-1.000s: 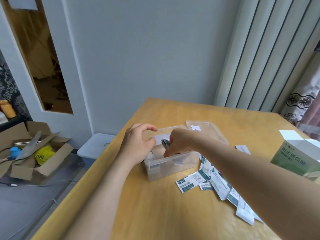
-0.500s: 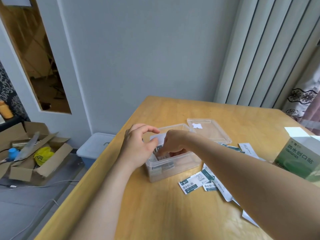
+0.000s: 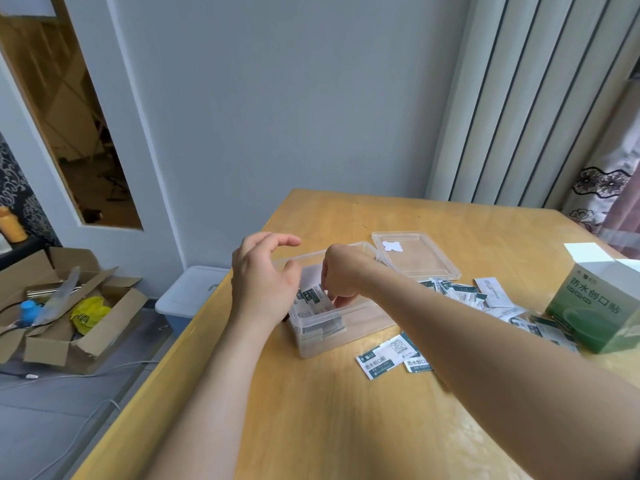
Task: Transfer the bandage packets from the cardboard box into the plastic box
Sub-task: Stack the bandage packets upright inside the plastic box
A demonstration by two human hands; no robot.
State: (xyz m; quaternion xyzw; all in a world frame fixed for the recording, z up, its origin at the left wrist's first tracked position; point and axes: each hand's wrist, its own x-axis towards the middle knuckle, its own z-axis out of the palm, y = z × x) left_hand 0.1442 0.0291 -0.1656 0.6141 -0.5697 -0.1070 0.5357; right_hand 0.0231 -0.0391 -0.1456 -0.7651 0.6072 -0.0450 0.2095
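A clear plastic box (image 3: 360,329) stands near the left edge of the wooden table (image 3: 346,427), with several white-and-green bandage packets (image 3: 311,301) inside. My right hand (image 3: 341,275) reaches down into the box, fingers pinched on the packets there. My left hand (image 3: 263,275) hovers at the box's left wall, fingers spread and curved, holding nothing. More loose packets (image 3: 377,360) lie on the table in front of and to the right of the box. The green-and-white cardboard box (image 3: 595,306) stands open at the right edge.
The box's clear lid (image 3: 415,258) lies flat just behind it. On the floor to the left are a white storage bin (image 3: 188,296) and an open brown carton (image 3: 69,306) of clutter. A wall and radiator panels rise behind the table.
The view has shifted slightly. My right hand has pushed the packets deeper into the plastic box, and my left hand has lifted a little off the box's wall.
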